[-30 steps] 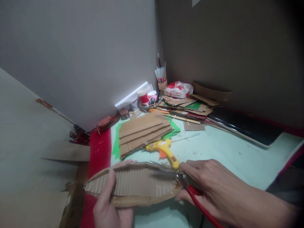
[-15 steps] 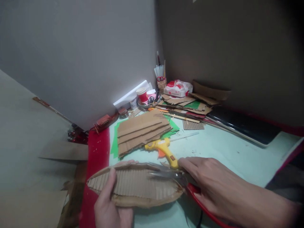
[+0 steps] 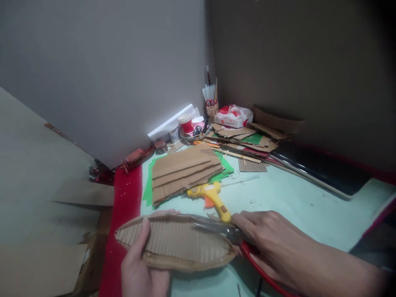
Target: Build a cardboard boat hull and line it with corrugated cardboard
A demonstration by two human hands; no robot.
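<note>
A boat-shaped cardboard piece (image 3: pixel 182 241) with a ribbed inside and a raised rim is held up above the table. My left hand (image 3: pixel 145 255) grips its left part, thumb on the ribbed inside and fingers underneath. My right hand (image 3: pixel 278 243) is closed on scissors (image 3: pixel 216 228) with red handles. Their blades lie along the far rim of the cardboard piece, near its right end; whether the rim is between them I cannot tell. Just beyond the blades lies a yellow glue gun (image 3: pixel 213 196) with a glue stick in its back.
Cut cardboard sheets (image 3: pixel 182 171) lie on green paper at the middle left. Behind are a red paper cup (image 3: pixel 185 123), a pen holder (image 3: pixel 212 111), a tissue pack (image 3: pixel 234 116) and stacked cardboard (image 3: pixel 244 134). A black laptop-like slab (image 3: pixel 321 167) lies at the right.
The scissor blades, apart before, have come together along the far rim. My left hand keeps the same hold on the cardboard piece, which has hardly moved.
</note>
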